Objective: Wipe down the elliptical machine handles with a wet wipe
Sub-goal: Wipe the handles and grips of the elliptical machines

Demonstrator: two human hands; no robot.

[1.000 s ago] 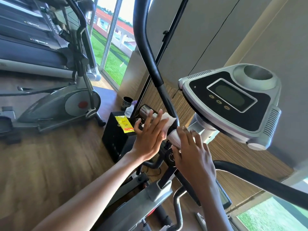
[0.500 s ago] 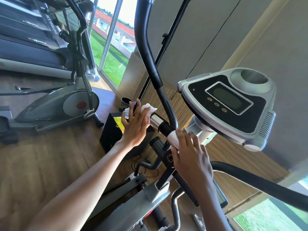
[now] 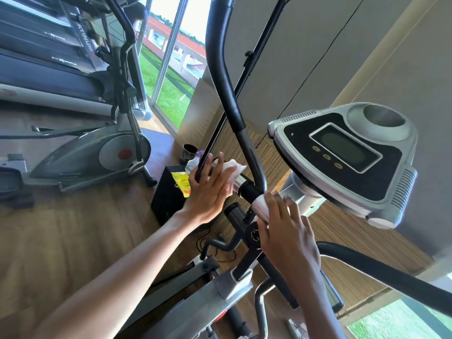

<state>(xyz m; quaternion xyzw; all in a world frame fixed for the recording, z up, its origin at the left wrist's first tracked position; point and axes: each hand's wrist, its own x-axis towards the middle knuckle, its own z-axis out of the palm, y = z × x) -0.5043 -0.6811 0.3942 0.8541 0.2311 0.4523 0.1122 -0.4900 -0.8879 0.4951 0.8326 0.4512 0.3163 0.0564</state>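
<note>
Over the last second the left hand (image 3: 210, 192) ran the wet wipe (image 3: 233, 168) outward along the chrome handle (image 3: 241, 179) toward 10 o'clock, and it has now come part of the way back toward the black upright bar (image 3: 228, 94). The right hand (image 3: 286, 238) has barely shifted.

The wet wipe is white and bunched into a crumpled wad. It is pressed against the chrome handle, with its loose corner poking out past the fingers at 2 o'clock from the left hand. The handle is a short shiny tube that runs into a black collar (image 3: 252, 190) and then a pale section (image 3: 259, 204). Only a thin band of chrome shows beside the wipe.

The left hand shows its back to the camera. Its fingers are nearly straight, pointing to 1 o'clock, and they hold the wipe flat against the handle. Where its thumb lies I cannot tell. The forearm reaches in from 7 o'clock. The right hand lies at 4 o'clock from the left, fingers spread and loosely draped, with the fingertips resting on the pale section; it grips nothing.

The grey and black console (image 3: 342, 157) sits at 3 o'clock from the wipe. A black box (image 3: 166, 201) carrying a yellow packet (image 3: 181, 181) stands on the wooden floor (image 3: 73, 241) at 9 o'clock from the left hand.
</note>
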